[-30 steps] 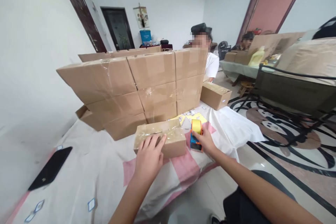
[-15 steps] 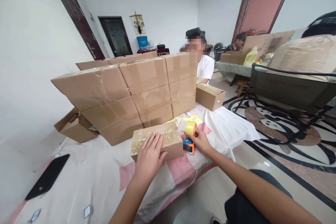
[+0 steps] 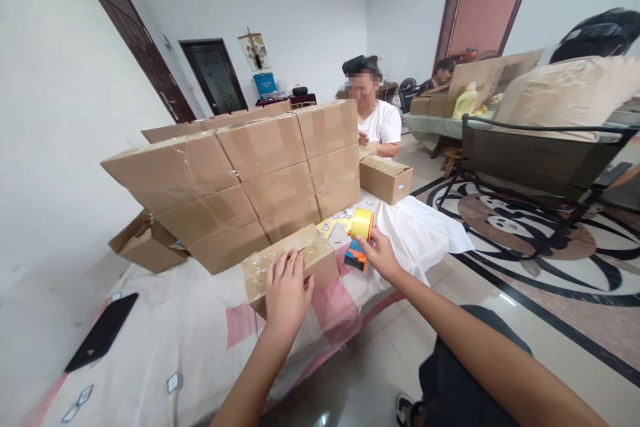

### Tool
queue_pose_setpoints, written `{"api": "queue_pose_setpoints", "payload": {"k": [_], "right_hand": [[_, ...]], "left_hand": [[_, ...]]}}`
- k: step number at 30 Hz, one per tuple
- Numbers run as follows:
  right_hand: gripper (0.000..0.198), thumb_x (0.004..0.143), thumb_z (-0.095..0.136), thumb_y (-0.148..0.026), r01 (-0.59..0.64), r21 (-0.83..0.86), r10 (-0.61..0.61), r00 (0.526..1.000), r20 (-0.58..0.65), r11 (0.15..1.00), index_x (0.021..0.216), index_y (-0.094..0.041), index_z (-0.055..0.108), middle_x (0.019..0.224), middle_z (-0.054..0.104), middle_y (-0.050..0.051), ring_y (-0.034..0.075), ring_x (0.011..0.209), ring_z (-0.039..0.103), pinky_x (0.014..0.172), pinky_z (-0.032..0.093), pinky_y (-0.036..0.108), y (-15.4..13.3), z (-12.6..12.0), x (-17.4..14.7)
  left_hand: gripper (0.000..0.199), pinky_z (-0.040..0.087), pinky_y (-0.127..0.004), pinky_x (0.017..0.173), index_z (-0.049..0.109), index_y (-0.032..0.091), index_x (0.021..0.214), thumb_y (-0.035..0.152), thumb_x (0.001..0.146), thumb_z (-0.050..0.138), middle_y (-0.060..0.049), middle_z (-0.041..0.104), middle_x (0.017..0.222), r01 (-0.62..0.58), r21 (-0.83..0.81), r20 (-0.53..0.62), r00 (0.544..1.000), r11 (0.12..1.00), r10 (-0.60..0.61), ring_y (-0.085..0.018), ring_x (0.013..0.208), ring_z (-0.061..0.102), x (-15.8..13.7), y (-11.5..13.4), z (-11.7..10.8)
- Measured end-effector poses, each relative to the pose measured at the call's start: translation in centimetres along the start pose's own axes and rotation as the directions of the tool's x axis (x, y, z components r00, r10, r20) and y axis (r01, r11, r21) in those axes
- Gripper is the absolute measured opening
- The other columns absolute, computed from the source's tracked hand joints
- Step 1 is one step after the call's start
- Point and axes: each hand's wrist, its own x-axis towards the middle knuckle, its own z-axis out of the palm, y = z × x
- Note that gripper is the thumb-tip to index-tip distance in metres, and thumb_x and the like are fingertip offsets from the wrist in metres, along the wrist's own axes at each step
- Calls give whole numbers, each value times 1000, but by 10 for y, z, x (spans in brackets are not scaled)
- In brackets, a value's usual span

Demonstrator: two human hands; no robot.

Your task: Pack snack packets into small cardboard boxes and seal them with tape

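A taped cardboard box point(image 3: 320, 260) lies on the cloth-covered table in front of me. My left hand point(image 3: 289, 287) rests on its top and near side, fingers laid over the tape and thumb apart. Just right of the box, my right hand point(image 3: 381, 253) grips a tape dispenser point(image 3: 361, 225) with a yellow roll and an orange and blue body. The dispenser is tilted and held off the box. Part of its handle is hidden behind my fingers.
Behind the box stands a wall of stacked cardboard boxes point(image 3: 270, 147). Another closed box point(image 3: 387, 180) is at the far right, near a seated person point(image 3: 383, 121). An opened box point(image 3: 147, 243) sits left, a black phone-like slab point(image 3: 103, 332) nearer. A chair point(image 3: 540, 160) stands right.
The tape dispenser in my right hand has risen and tilted. The box has turned slightly under my left hand, and the view has shifted a little. The person opposite has straightened up.
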Motion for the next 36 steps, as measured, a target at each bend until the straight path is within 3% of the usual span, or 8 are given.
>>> {"api": "queue_pose_setpoints", "payload": {"k": [4,8,14,20,25,28,32,36], "right_hand": [[30,93,61,-46,67,27,-66,997,-24,997,98,-20,74,101,75,10,28,94,69,88,53,40,-28,-9,-10],[31,93,61,-47,94,100,-91,995,-36,991,98,-19,74,98,74,10,26,90,68,84,54,38,-55,-9,-26],[49,93,55,-65,70,256,-111,983,149,964,80,-19,65,73,64,3,17,63,56,61,49,29,-73,-3,-46],[62,91,45,-77,-60,367,-57,953,299,928,78,-19,62,67,55,1,14,58,46,54,42,25,-78,-4,-60],[64,93,40,-77,-6,283,-74,960,271,959,76,-20,63,70,58,3,17,63,51,58,45,28,-74,-6,-65],[64,96,35,-75,58,175,-89,981,174,983,75,-22,64,72,61,5,20,68,56,63,48,32,-67,-8,-65],[59,97,35,-72,190,39,-187,981,-60,981,76,-24,62,74,62,7,23,72,57,74,52,38,-60,-13,-58],[58,105,25,-59,317,6,-317,948,41,949,67,-25,53,63,55,3,21,64,54,78,49,39,-58,-17,-49]], "left_hand": [[54,28,-63,117,55,7,139,37,94,58,-24,54,147,1,-76,-83,997,997,-7,-41,143,41,-3,23,-4],[61,33,-58,112,53,13,142,51,95,57,-21,56,139,-74,-305,-85,995,950,51,-36,129,51,-15,54,1],[54,45,-45,109,44,20,145,52,101,44,-16,46,143,-8,-776,-96,990,631,-104,-27,134,48,-15,62,5],[68,27,-49,126,31,25,157,53,99,52,-14,33,164,-110,-902,-84,993,417,80,-29,153,30,-1,48,0],[70,29,-50,125,38,24,154,54,95,60,-15,34,164,-27,-959,-5,997,283,78,-31,152,33,-3,53,10],[71,37,-46,121,35,24,155,55,96,59,-15,39,161,113,-979,118,993,170,18,-29,147,41,-9,67,14],[54,48,-42,109,59,22,131,64,98,47,-12,62,134,340,-936,329,937,88,-115,-26,126,59,-23,94,15],[54,44,-39,111,74,19,87,67,94,51,-11,58,127,315,-938,297,946,147,-132,-28,130,52,-28,107,9]]}}
